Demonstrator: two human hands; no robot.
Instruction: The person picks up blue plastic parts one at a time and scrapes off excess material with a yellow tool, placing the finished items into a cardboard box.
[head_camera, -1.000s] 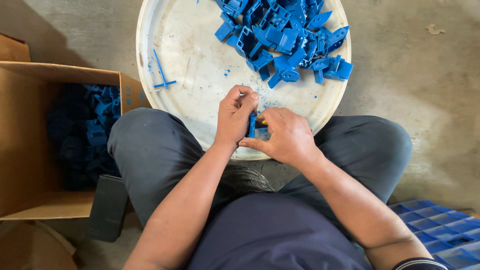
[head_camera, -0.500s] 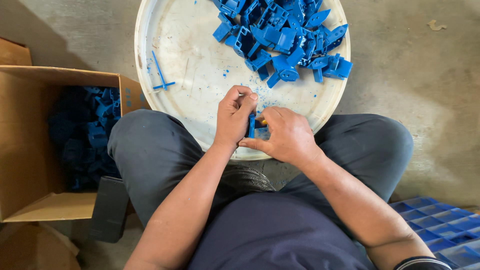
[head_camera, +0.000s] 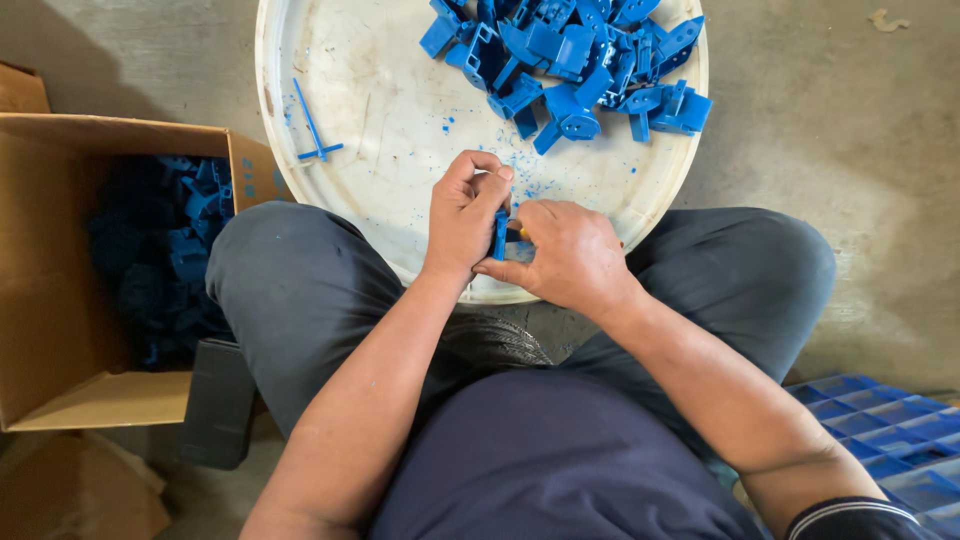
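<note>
— What's that between the hands?
— A small blue plastic piece, standing upright, long side running toward the blue pile.
— Who's got it?
— Both. The left hand curls its fingers tight on it; the right hand pinches it from the side, above the near rim of the white tray.

Left grip, right grip pinched together.
</note>
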